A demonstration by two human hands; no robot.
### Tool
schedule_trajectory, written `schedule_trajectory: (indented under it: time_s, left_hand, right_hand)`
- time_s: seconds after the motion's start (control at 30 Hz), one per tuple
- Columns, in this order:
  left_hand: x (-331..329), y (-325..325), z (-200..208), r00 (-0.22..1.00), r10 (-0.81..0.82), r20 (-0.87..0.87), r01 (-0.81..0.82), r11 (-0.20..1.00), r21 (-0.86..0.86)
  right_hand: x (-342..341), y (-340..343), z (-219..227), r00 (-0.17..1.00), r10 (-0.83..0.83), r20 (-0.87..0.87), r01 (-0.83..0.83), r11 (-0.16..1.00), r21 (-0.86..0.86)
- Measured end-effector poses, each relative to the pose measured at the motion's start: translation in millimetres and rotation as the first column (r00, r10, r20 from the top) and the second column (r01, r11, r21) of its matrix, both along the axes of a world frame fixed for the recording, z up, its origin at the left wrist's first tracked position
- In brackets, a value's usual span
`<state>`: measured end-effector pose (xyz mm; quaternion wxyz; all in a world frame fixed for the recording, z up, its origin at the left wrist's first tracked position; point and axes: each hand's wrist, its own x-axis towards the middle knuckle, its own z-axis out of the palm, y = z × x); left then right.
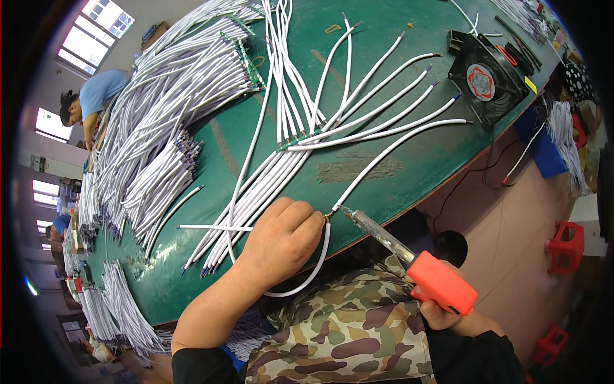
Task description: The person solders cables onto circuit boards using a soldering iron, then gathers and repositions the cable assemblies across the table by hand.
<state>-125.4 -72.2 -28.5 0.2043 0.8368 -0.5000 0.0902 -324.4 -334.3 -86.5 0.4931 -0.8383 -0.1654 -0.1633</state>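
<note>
My left hand [288, 238] is closed in a pinch near the table's front edge. A small green circuit board [328, 216] pokes out past its fingertips, mostly hidden. A white wire [323, 253] hangs from there in a loop below the hand. Another white wire [384, 153] runs from the board toward the far right. My right hand [441, 313] grips the red handle of a soldering iron [384, 240], its tip touching or very close to the wire end at the board. Beyond my left hand lies a bunch of white wires [268, 185] joined to small green boards [300, 139].
A large pile of white wires [173, 83] with green boards covers the left of the green table [230, 153]. A black fan [486, 80] stands at the right edge beside tweezers-like tools [519, 45]. Red stools [566, 246] are on the floor. A person in blue [102, 93] works at the far left.
</note>
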Motion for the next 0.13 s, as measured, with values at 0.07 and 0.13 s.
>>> schedule_trajectory:
  time_s: [0.07,0.13]
  left_hand:
    - [-0.2,-0.5,0.8,1.0,-0.006,0.004,0.006,1.0,0.012]
    - [-0.2,-1.0,1.0,1.0,-0.001,0.007,0.001,1.0,0.013]
  right_hand:
    - [-2.5,1.2,-1.7,1.0,-0.007,-0.006,0.007,0.999,0.048]
    - [-4.5,2.5,-4.6,1.0,-0.013,-0.01,0.014,0.995,0.096]
